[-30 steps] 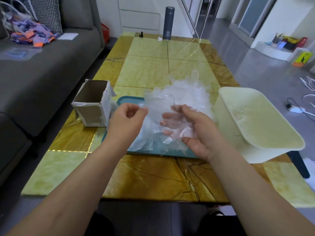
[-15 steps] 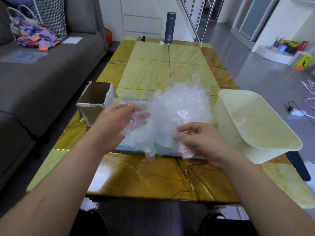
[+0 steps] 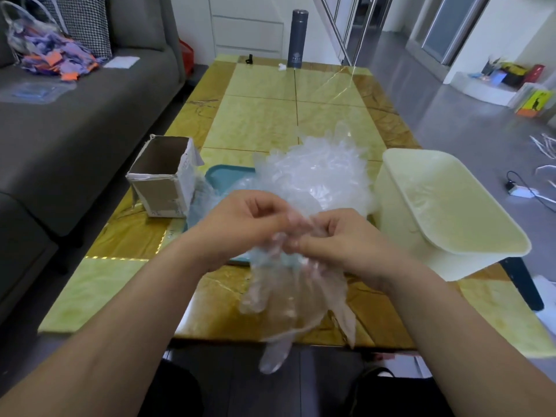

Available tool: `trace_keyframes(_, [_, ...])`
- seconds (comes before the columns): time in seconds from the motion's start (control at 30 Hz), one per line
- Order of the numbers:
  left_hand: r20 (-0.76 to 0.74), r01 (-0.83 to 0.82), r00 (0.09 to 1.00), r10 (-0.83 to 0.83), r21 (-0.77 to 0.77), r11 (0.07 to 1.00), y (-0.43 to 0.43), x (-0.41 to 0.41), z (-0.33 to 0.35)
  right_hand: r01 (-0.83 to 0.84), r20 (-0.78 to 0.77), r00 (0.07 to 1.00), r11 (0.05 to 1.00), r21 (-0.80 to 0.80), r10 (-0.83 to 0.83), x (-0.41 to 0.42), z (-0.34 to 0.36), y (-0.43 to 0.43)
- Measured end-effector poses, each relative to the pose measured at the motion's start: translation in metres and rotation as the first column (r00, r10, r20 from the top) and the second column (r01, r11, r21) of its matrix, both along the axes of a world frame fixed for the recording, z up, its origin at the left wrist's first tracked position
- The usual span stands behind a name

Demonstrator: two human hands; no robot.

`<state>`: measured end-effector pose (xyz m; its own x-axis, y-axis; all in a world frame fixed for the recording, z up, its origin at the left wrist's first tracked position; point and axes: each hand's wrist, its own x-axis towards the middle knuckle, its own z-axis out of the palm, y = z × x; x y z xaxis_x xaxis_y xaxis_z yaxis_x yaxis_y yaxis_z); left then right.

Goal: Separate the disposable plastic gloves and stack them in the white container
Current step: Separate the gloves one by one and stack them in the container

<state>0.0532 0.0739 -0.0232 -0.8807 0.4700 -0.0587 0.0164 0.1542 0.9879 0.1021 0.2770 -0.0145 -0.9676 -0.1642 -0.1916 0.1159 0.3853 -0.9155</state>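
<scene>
Left hand (image 3: 240,227) and right hand (image 3: 340,245) close together, both pinching a clear glove (image 3: 288,299) hanging over the table's near edge. Behind: glove pile (image 3: 316,176) on a blue tray (image 3: 225,176); white container (image 3: 451,206) to the right. Risk: thin layers cling, so two gloves could come away as one.

both forearms come in from the bottom corners, bare, angled toward each other; left hand (image 3: 240,228) curled, fingers pinched in at the tips; right hand (image 3: 340,245) same deal, thumb and fingers pinched; the two hands meet fingertip to fingertip in the middle, palms mostly down
</scene>
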Motion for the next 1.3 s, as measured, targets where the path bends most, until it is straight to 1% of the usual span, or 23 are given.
trace_keyframes(0.03, [-0.059, -0.136, 0.989, 0.135, -0.01, 0.991, 0.005, -0.003, -0.002, 0.07, -0.007, 0.998, 0.998, 0.01, -0.07, -0.001, -0.001, 0.005])
trace_keyframes(0.07, [-0.185, -0.27, 0.949, 0.257, -0.046, 0.962, 0.01, -0.009, -0.007, 0.133, -0.011, 0.991, 0.991, 0.001, -0.133, -0.002, 0.0, 0.01])
trace_keyframes(0.1, [-0.35, -0.36, 0.885, 0.306, -0.099, 0.928, 0.014, -0.015, -0.013, 0.18, -0.02, 0.984, 0.984, 0.004, -0.18, -0.003, 0.0, 0.016])
trace_keyframes(0.13, [-0.494, -0.377, 0.831, 0.255, -0.164, 0.912, 0.017, -0.018, -0.019, 0.205, -0.035, 0.978, 0.978, 0.032, -0.204, -0.003, 0.002, 0.021])
trace_keyframes(0.17, [-0.588, -0.334, 0.798, 0.131, -0.251, 0.909, 0.021, -0.021, -0.024, 0.213, -0.054, 0.976, 0.974, 0.079, -0.209, -0.003, 0.003, 0.025])
trace_keyframes(0.2, [-0.62, -0.254, 0.784, -0.015, -0.342, 0.905, 0.028, -0.025, -0.03, 0.214, -0.07, 0.976, 0.969, 0.119, -0.207, -0.002, 0.003, 0.029])
trace_keyframes(0.23, [-0.606, -0.186, 0.784, -0.135, -0.437, 0.88, 0.033, -0.029, -0.035, 0.214, -0.079, 0.976, 0.966, 0.145, -0.204, -0.002, 0.002, 0.031])
trace_keyframes(0.27, [-0.582, -0.148, 0.785, -0.214, -0.511, 0.847, 0.04, -0.03, -0.037, 0.215, -0.081, 0.975, 0.964, 0.153, -0.205, -0.002, 0.002, 0.032])
trace_keyframes(0.33, [-0.559, -0.134, 0.781, -0.277, -0.584, 0.8, 0.05, -0.033, -0.037, 0.221, -0.093, 0.974, 0.96, 0.174, -0.208, -0.002, 0.002, 0.035])
trace_keyframes(0.4, [-0.56, -0.151, 0.785, -0.266, -0.589, 0.794, 0.05, -0.036, -0.037, 0.242, -0.145, 0.966, 0.948, 0.208, -0.214, -0.003, 0.003, 0.037])
trace_keyframes(0.43, [-0.574, -0.175, 0.787, -0.228, -0.561, 0.809, 0.047, -0.038, -0.036, 0.275, -0.193, 0.952, 0.941, 0.197, -0.238, -0.003, 0.004, 0.039])
trace_keyframes(0.47, [-0.598, -0.208, 0.783, -0.172, -0.512, 0.833, 0.042, -0.04, -0.035, 0.331, -0.248, 0.925, 0.93, 0.16, -0.287, -0.004, 0.006, 0.041])
trace_keyframes(0.53, [-0.631, -0.297, 0.775, -0.016, -0.387, 0.873, 0.033, -0.041, -0.029, 0.467, -0.367, 0.831, 0.883, 0.05, -0.419, -0.006, 0.01, 0.046])
trace_keyframes(0.6, [-0.59, -0.352, 0.795, 0.142, -0.258, 0.9, 0.028, -0.037, -0.022, 0.57, -0.48, 0.718, 0.821, -0.008, -0.503, -0.006, 0.014, 0.05])
trace_keyframes(0.67, [-0.505, -0.37, 0.834, 0.222, -0.213, 0.904, 0.023, -0.03, -0.015, 0.634, -0.537, 0.643, 0.773, -0.025, -0.545, -0.007, 0.014, 0.05])
trace_keyframes(0.73, [-0.429, -0.355, 0.87, 0.243, -0.202, 0.913, 0.015, -0.024, -0.009, 0.663, -0.547, 0.616, 0.748, -0.029, -0.567, -0.008, 0.011, 0.049])
trace_keyframes(0.87, [-0.312, -0.344, 0.905, 0.287, -0.145, 0.928, -0.002, -0.015, 0.004, 0.708, -0.544, 0.563, 0.703, -0.072, -0.623, -0.01, 0.009, 0.045])
trace_keyframes(0.97, [-0.121, -0.329, 0.94, 0.318, -0.087, 0.94, -0.017, -0.013, 0.007, 0.709, -0.525, 0.56, 0.699, -0.097, -0.641, -0.01, 0.01, 0.037])
trace_keyframes(1.03, [0.049, -0.279, 0.959, 0.279, -0.011, 0.96, -0.024, -0.01, 0.009, 0.714, -0.557, 0.549, 0.696, -0.076, -0.623, -0.01, 0.011, 0.033])
trace_keyframes(1.13, [0.242, -0.268, 0.945, 0.219, 0.192, 0.944, -0.03, -0.004, 0.011, 0.722, -0.573, 0.541, 0.689, -0.059, -0.616, -0.015, 0.012, 0.028])
trace_keyframes(1.2, [0.288, -0.256, 0.944, 0.161, 0.331, 0.908, -0.038, -0.002, 0.013, 0.703, -0.525, 0.58, 0.708, -0.062, -0.622, -0.019, 0.011, 0.021])
trace_keyframes(1.23, [0.301, -0.223, 0.948, 0.099, 0.41, 0.885, -0.043, -0.003, 0.013, 0.686, -0.488, 0.613, 0.726, -0.061, -0.62, -0.02, 0.01, 0.016])
trace_keyframes(1.3, [0.317, -0.102, 0.943, -0.097, 0.556, 0.825, -0.049, -0.002, 0.01, 0.628, -0.379, 0.69, 0.77, -0.109, -0.617, -0.021, 0.009, 0.008])
